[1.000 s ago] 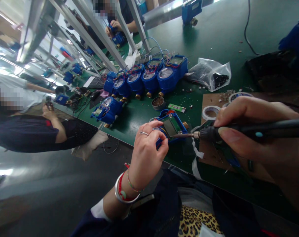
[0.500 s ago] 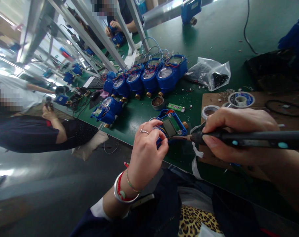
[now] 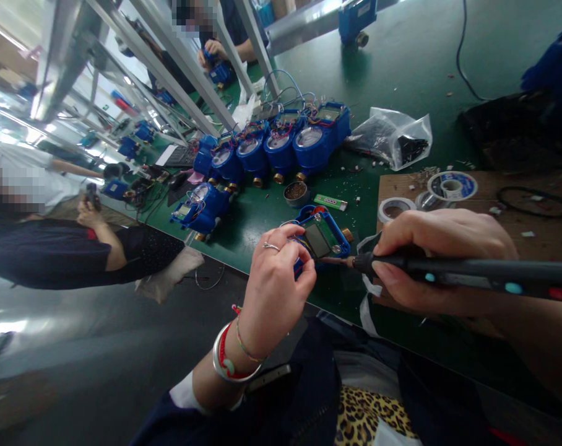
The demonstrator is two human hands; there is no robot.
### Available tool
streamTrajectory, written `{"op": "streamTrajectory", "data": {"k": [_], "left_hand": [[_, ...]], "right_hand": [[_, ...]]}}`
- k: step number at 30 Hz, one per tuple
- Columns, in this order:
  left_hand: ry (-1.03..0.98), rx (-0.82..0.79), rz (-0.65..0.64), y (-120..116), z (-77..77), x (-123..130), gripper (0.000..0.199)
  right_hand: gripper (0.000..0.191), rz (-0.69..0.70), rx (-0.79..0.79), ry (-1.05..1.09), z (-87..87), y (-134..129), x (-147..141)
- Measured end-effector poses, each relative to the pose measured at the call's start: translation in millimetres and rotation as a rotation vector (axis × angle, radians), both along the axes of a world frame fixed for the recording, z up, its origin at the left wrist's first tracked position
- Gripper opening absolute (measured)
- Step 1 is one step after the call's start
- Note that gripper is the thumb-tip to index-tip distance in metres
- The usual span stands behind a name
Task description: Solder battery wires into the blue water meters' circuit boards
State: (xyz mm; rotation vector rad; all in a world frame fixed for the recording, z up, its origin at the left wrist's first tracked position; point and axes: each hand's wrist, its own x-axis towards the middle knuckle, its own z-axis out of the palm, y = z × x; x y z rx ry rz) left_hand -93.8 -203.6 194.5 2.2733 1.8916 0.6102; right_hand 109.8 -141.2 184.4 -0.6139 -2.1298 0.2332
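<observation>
An opened blue meter with a grey display [image 3: 318, 240] and a green circuit board lies near the front edge of the green table. My left hand [image 3: 278, 272] is at its left side, thumb and fingertips pinched together near the wires; what they hold is too small to make out. My right hand [image 3: 441, 260] grips a black soldering iron [image 3: 471, 272] from the right. The iron's tip reaches the lower edge of the meter, close to my left fingertips.
Several blue meters [image 3: 278, 147] stand in a row behind, with another [image 3: 202, 207] at the left. Nearby are a small round tin [image 3: 296, 194], a green-white strip [image 3: 330, 202], a plastic bag [image 3: 392, 136] and a solder spool [image 3: 452, 187] on cardboard. People sit at left and behind.
My right hand and the soldering iron have shifted slightly left, and the iron's handle end has swung lower. My left hand and the meter are almost unmoved.
</observation>
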Motion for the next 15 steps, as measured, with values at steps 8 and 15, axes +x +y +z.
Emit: {"op": "streamTrajectory", "data": {"k": [8, 15], "left_hand": [[0.005, -0.005, 0.000, -0.6, -0.2, 0.4, 0.009], [0.001, 0.000, 0.007, 0.0, -0.5, 0.9, 0.008]], "right_hand": [[0.009, 0.100, 0.092, -0.047, 2.0, -5.4, 0.3], [0.009, 0.161, 0.100, -0.057, 3.9, -5.9, -0.8]]}}
